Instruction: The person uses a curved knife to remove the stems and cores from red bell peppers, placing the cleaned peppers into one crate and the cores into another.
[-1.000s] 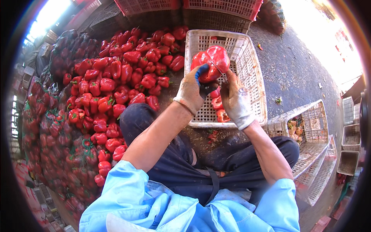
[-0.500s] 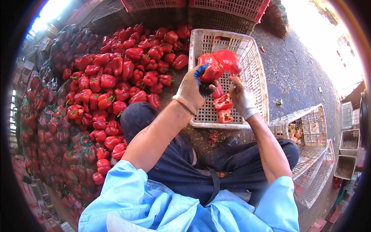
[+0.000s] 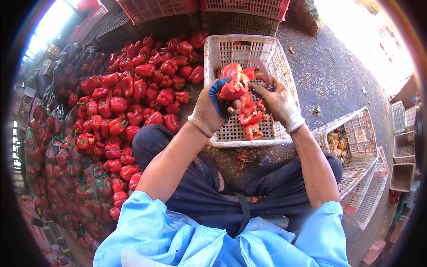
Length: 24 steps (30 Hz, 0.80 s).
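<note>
My left hand, in a worn glove with blue on its fingers, is closed around a red bell pepper that is cut open, its pale inside showing. My right hand, also gloved, grips a knife; its thin curved blade points up and away, just right of the pepper. Both hands are above a white plastic crate. Below them in the crate are cut red pepper pieces, and one piece beneath the pepper is blurred. The knife's handle is hidden in my right hand.
A large heap of whole red bell peppers lies to the left, beside full mesh bags. A tilted crate with pale scraps stands at right, next to my knee. Stacked crates rise behind the white crate.
The pepper in my left hand has opened up, and pieces are coming away below it. My right hand has turned, bringing the knife blade into sight. The whole view has shifted slightly.
</note>
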Each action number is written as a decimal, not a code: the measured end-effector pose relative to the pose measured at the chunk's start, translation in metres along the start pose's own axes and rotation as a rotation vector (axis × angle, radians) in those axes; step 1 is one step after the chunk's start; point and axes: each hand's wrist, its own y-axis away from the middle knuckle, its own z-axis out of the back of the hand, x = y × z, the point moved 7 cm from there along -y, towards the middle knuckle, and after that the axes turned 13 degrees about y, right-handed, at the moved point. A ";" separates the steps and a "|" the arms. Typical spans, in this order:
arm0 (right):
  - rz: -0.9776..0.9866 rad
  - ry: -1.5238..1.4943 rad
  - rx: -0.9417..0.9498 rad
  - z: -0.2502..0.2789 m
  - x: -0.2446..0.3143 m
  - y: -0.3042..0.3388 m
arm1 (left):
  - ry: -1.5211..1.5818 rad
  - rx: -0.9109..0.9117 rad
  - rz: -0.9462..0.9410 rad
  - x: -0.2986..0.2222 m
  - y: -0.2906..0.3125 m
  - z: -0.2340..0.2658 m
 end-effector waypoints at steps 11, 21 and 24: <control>-0.149 -0.137 -0.017 0.016 0.030 0.019 | -0.201 0.139 -0.171 0.005 0.012 -0.019; -0.246 -0.103 0.033 0.013 0.002 0.025 | -0.798 0.202 -0.544 -0.003 0.012 -0.034; -0.318 -0.108 0.032 0.013 -0.007 0.027 | -0.999 0.229 -0.525 0.002 0.016 -0.037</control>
